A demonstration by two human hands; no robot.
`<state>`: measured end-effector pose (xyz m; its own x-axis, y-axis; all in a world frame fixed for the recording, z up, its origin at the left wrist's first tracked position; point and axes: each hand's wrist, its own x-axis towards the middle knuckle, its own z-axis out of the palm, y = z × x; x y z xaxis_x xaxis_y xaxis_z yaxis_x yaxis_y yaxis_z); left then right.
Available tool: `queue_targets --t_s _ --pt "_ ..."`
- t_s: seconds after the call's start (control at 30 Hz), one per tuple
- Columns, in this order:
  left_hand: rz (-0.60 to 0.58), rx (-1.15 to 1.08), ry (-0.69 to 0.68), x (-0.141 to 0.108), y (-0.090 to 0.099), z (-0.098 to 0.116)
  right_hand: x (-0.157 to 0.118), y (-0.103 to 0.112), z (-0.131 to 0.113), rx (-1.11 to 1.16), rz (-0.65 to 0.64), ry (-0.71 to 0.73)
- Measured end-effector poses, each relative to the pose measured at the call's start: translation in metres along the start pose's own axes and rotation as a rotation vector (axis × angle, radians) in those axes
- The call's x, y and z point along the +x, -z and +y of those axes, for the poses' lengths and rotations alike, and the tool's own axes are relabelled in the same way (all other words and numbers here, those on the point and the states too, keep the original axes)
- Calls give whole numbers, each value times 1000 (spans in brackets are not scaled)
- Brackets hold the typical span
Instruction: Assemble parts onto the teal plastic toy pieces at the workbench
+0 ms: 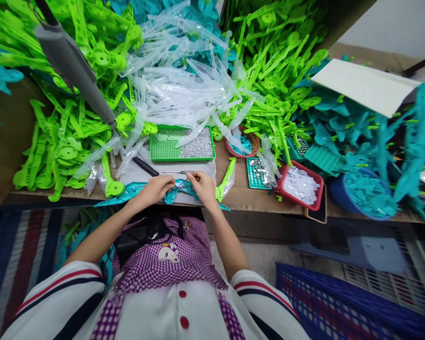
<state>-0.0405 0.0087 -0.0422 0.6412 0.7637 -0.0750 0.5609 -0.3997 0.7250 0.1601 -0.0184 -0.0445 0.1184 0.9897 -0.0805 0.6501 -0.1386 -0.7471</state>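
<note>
A long teal plastic part (pixel 131 190) lies across the table's front edge, with thin dark wires at its middle. My left hand (pixel 158 187) has its fingers closed on the middle of this part, close to the wires. What exactly sits between the fingertips is too small to tell. On the other side my right hand (pixel 203 187) is closed around a thin metal tool that looks like tweezers (pixel 179 172), its slim end pointing left above the teal part. Lime green arm-shaped pieces (pixel 114 188) with clear plastic flank the work on both sides.
Behind is a green tray (pixel 165 159) of small metal pieces, beneath a heap of clear plastic parts (pixel 187 92). A grey power screwdriver (pixel 72 71) hangs at left. To the right stand a red basket (pixel 318 205) of white pieces and a blue bowl (pixel 343 200).
</note>
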Motion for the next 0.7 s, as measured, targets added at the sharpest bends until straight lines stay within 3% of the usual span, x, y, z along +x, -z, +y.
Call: queue_targets --t_s 0.07,0.17,0.27,0.37,0.5,0.6,0.7 --pt "56 299 -237 -9 -1 7 15 -1 -9 7 -84 8" --pt "33 608 -534 -13 1 17 34 -8 -26 51 -254 121" --pt "-10 728 -586 -7 4 24 45 -13 -37 84 -394 218" --pt "-76 661 -418 2 6 29 46 -7 -35 161 -381 182" --pt "-129 342 3 17 10 32 22 7 -18 198 -111 144" --pt "-208 21 269 28 15 30 -11 3 -6 97 68 227" --pt "-235 -162 395 35 16 25 -41 -18 -3 -95 103 406"
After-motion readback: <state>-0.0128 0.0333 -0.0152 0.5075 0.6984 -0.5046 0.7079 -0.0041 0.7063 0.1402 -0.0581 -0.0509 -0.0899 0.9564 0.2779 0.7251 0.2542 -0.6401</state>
